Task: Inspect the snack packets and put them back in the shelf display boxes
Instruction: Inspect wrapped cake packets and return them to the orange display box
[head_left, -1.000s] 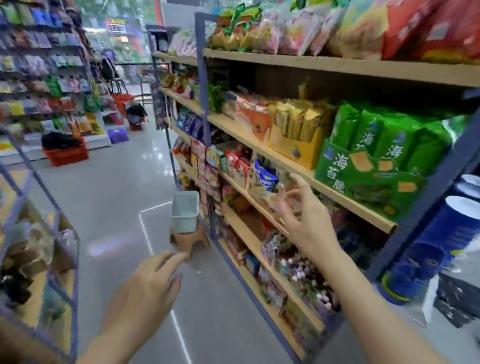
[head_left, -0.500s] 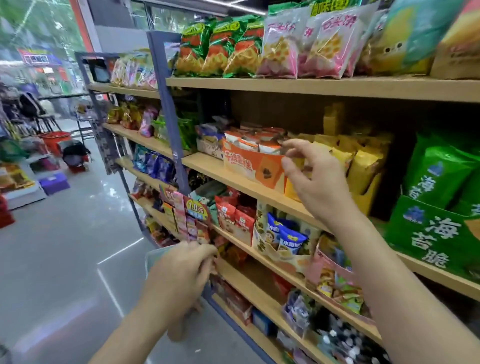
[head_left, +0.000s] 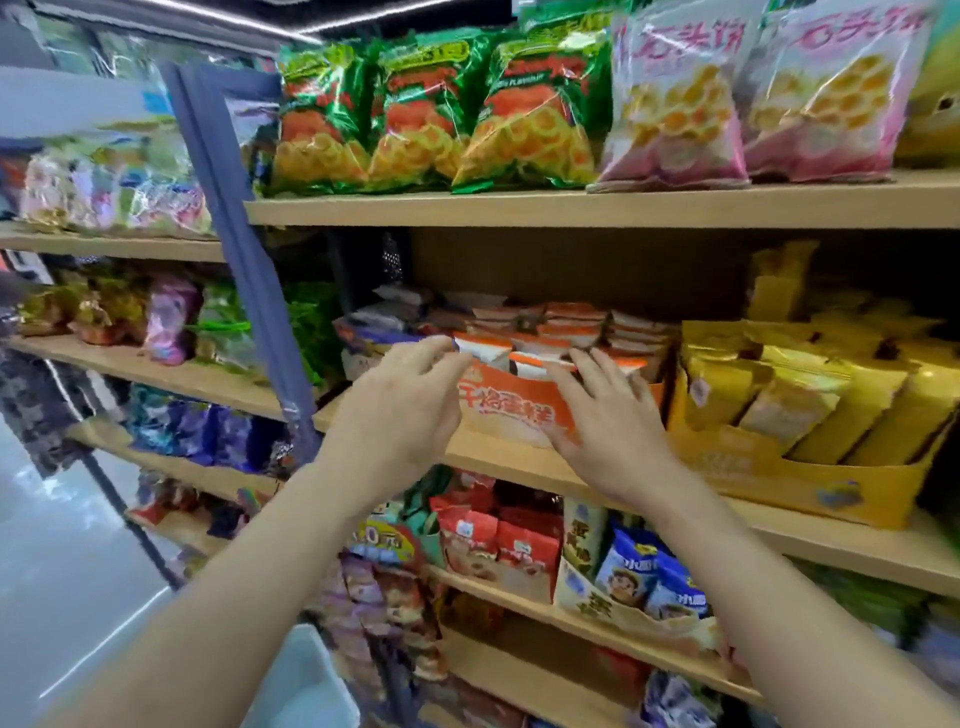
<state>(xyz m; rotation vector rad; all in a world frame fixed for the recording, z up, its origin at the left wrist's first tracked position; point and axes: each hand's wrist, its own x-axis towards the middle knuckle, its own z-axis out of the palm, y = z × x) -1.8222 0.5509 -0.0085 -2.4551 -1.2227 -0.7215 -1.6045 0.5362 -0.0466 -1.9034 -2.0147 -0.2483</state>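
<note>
- Head view: both bare arms reach up to the middle shelf (head_left: 519, 457) of a wooden snack rack with blue-grey uprights.
- An orange display box (head_left: 511, 410) with white lettering stands at the front edge of that shelf, filled with upright white-and-orange snack packets (head_left: 561, 332).
- The left hand (head_left: 400, 410) is at the box's left end; its fingers (head_left: 441, 345) are narrowly curled, thumb and forefinger tips close on the top corner of the front-left packet (head_left: 480, 353). Whether they actually pinch it I cannot tell.
- The right hand (head_left: 610, 421) lies over the box's front right part, fingers (head_left: 597, 364) spread wide and flat, tips at the top edges of the front-row packets, gripping nothing.
- Just right of the orange box, a yellow display box (head_left: 810, 483) holds gold packets (head_left: 789, 395).
- On the top shelf (head_left: 571, 208) stand green ring-snack bags (head_left: 431, 114) and pink bags (head_left: 680, 98).
- The lower shelf (head_left: 519, 597) carries red packets (head_left: 498, 540) and blue packets (head_left: 628, 571) in their own boxes.
</note>
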